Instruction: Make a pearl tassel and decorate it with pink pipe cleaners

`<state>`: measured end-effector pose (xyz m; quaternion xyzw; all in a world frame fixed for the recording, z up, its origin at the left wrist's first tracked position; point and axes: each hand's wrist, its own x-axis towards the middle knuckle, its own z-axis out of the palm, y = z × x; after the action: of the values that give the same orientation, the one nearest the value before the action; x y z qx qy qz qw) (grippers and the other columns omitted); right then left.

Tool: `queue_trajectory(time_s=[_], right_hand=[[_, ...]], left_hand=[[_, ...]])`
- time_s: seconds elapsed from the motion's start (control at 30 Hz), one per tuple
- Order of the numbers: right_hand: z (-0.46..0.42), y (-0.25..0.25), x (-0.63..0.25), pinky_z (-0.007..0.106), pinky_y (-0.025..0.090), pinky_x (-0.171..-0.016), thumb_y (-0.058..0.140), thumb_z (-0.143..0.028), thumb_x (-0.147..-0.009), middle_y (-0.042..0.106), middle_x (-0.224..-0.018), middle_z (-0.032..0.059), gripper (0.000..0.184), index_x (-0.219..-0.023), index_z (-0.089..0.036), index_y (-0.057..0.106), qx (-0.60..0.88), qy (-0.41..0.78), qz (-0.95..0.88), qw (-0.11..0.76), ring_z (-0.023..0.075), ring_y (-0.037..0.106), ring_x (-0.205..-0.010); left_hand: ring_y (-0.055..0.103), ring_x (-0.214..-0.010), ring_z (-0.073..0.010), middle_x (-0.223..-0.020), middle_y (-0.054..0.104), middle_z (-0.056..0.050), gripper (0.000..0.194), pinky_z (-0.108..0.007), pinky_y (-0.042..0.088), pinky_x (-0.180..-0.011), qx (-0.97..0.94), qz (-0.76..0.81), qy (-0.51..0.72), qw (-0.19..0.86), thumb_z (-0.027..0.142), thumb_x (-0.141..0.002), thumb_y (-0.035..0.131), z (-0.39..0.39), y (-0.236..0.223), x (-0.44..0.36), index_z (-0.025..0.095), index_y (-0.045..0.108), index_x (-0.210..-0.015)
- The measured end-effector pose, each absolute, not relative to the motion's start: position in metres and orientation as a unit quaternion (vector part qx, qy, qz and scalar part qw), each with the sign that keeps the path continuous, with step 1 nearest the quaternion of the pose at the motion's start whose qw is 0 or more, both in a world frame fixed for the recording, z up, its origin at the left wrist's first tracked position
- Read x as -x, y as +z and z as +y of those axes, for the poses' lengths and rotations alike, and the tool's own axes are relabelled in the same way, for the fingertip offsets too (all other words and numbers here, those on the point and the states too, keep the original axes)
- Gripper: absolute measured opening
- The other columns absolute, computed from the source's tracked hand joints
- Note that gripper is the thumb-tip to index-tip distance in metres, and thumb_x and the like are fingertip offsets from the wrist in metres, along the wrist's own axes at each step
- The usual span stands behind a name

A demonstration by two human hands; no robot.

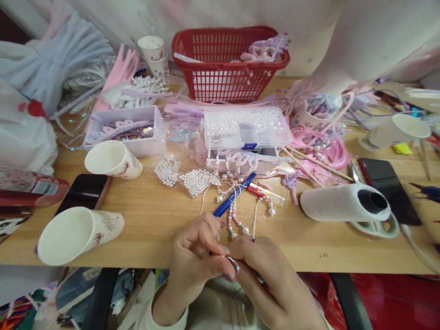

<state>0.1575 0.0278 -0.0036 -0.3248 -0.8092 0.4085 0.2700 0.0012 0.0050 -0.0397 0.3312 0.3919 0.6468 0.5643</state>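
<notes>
My left hand [194, 256] and my right hand [268, 275] meet at the table's front edge, fingertips pinched together. A small shiny dark-red piece [233, 263] shows between them; whether it is a bead or a painted nail I cannot tell, and the fingers hide whatever else is held. Just beyond my fingers lies a beaded strand [233, 217] of pink and white beads, with a white cord [255, 217] running close to my right hand. A blue pen [234, 195] points toward my left hand. Past it are a red-labelled clear tube [266, 193] and a pile of pearl beads [197, 182].
A clear bead box [247, 128] and a white box [127, 130] stand mid-table, with a red basket [230, 64] behind. Paper cups [80, 236] and a dark phone [84, 192] are left. A white bottle [330, 203] lies over scissors [378, 229] at right, beside another phone [392, 188].
</notes>
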Motion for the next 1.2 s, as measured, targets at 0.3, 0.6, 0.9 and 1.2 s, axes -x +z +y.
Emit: queue_trajectory(time_s=[0.3, 0.6, 0.9, 1.2], right_hand=[[0.026, -0.004, -0.162, 0.025, 0.047, -0.064, 0.047, -0.02, -0.106, 0.072, -0.077, 0.0014, 0.021, -0.091, -0.022, 0.062, 0.323, 0.45, -0.782, 0.286, 0.0148, 0.063, -0.066], [0.031, -0.007, -0.161, 0.022, 0.051, -0.072, 0.052, -0.015, -0.103, 0.076, -0.092, 0.0011, 0.015, -0.111, -0.024, 0.061, 0.295, 0.492, -0.759, 0.307, 0.0137, 0.067, -0.075], [0.039, -0.014, -0.157, 0.021, 0.048, -0.068, 0.044, -0.024, -0.111, 0.073, -0.083, -0.0006, 0.015, -0.109, -0.023, 0.06, 0.313, 0.42, -0.777, 0.349, 0.012, 0.065, -0.072], [0.044, -0.021, -0.157, 0.026, 0.047, -0.069, 0.061, -0.02, -0.1, 0.069, -0.081, -0.0013, 0.002, -0.1, -0.022, 0.06, 0.327, 0.417, -0.755, 0.386, 0.0136, 0.063, -0.074]], left_hand=[[0.047, -0.066, -0.0141, -0.063, 0.045, 0.003, 0.02, -0.034, 0.044, -0.085, -0.431, 0.401, 0.652, 0.477, 0.046, -0.074, 0.09, 0.004, -0.04, 0.003, 0.029, 0.081, -0.068], [0.038, -0.064, -0.0118, -0.06, 0.032, 0.006, 0.062, -0.028, 0.04, -0.075, -0.356, 0.374, 0.665, 0.54, 0.046, -0.07, 0.093, 0.012, -0.043, -0.007, 0.017, 0.042, -0.052], [0.037, -0.06, -0.0105, -0.06, 0.029, 0.006, 0.065, -0.024, 0.038, -0.059, -0.327, 0.371, 0.659, 0.566, 0.038, -0.073, 0.092, 0.022, -0.036, -0.009, 0.016, 0.034, -0.052], [0.039, -0.06, -0.01, -0.061, 0.035, 0.005, 0.065, -0.021, 0.039, -0.056, -0.313, 0.377, 0.655, 0.574, 0.046, -0.072, 0.092, 0.022, -0.042, -0.01, 0.017, 0.037, -0.053]])
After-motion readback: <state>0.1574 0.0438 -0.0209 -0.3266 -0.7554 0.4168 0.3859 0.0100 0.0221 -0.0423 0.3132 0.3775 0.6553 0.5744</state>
